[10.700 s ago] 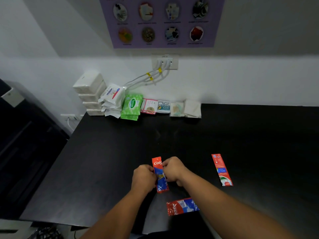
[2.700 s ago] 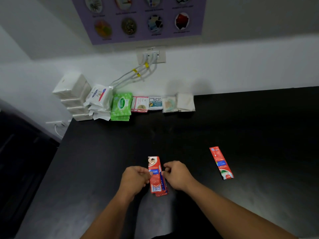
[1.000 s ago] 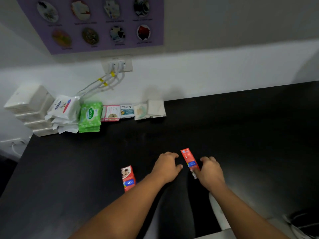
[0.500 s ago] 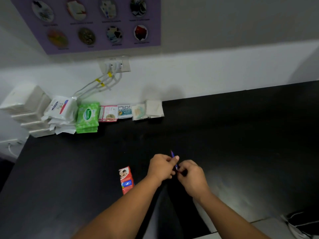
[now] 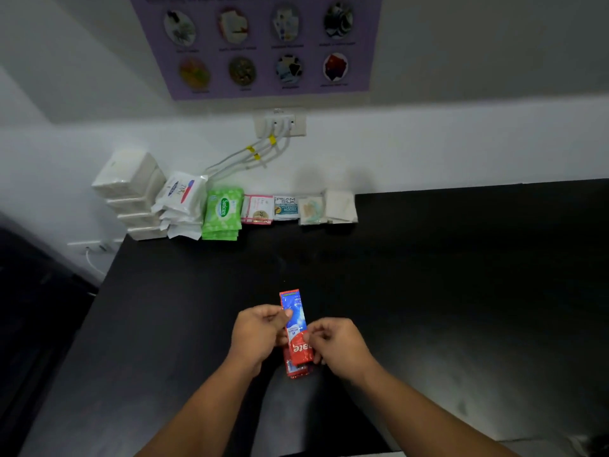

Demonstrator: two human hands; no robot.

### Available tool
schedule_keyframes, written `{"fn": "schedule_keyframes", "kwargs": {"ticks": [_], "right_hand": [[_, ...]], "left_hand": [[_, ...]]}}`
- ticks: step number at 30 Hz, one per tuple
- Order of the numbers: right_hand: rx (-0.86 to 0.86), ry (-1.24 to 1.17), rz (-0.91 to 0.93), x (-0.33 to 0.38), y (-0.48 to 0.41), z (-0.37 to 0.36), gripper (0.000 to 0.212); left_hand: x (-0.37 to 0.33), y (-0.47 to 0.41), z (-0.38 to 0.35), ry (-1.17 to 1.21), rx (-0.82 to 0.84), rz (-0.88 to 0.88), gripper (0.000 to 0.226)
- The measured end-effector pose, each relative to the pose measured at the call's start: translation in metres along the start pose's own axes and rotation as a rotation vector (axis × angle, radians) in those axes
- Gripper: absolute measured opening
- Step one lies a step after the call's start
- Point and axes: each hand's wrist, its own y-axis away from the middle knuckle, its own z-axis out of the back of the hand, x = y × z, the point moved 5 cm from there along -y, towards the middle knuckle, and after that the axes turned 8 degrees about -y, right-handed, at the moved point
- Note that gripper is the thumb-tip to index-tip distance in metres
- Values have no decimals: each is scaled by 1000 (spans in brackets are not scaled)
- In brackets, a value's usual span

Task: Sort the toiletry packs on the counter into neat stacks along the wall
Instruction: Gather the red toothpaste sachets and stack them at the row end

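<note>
Head view, looking down onto a black bench (image 5: pixel 461 291). Centre, near the front edge: small bundle of toothpaste sachets (image 5: pixel 294 319), long and narrow, held lengthwise, pointing toward the wall, between both hands. Top sachet red at the near end with white lettering, blue and white over the far half, with a thin red border around the far tip. Edges of further red sachets peeking out beneath the near end.

Left hand (image 5: pixel 260 334) at the left edge of the bundle, fingers (image 5: pixel 287 313) curled, thumb pressed onto the blue face. Right hand (image 5: pixel 339 344) at the right edge, fingers (image 5: pixel 312 336) curled and pinching the red near end. Cannot tell whether the near tip of the bundle touches the bench.

Along the wall at the far left of the bench, well apart from the hands, a row of sorted packs, left to right:
- stack of white tissue packs (image 5: pixel 131 192)
- leaning pile of white wipe packs (image 5: pixel 181 199) with a blue-and-red logo
- stack of green wipe packs (image 5: pixel 222 212)
- pink-edged sachets (image 5: pixel 258 209)
- white-and-teal sachets (image 5: pixel 286 207)
- clear packets (image 5: pixel 311 211)
- plain white packets (image 5: pixel 341 206)

Neighbours touching or just beside one another.

Above the row: wall outlet (image 5: pixel 280 125) with white cables (image 5: pixel 250 156) marked by yellow tags, drooping down to the left behind the packs. Higher up: purple poster (image 5: pixel 260 44) with two rows of round pictures, text too blurred to read.
</note>
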Motion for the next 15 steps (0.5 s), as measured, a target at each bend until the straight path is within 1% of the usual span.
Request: {"fn": "schedule_keyframes", "kwargs": {"ticks": [3, 8, 12, 15], "right_hand": [[-45, 31, -78, -2, -2, -10, 6], [-113, 257, -135, -8, -2, -16, 14], [-157, 390, -142, -13, -1, -18, 14], [-179, 435, -138, -12, 1, -19, 15]], "left_hand": [[11, -3, 11, -28, -7, 53, 11], [30, -15, 13, -161, 32, 124, 14], [35, -14, 12, -284, 23, 97, 14], [40, -12, 13, -301, 17, 83, 16]]}}
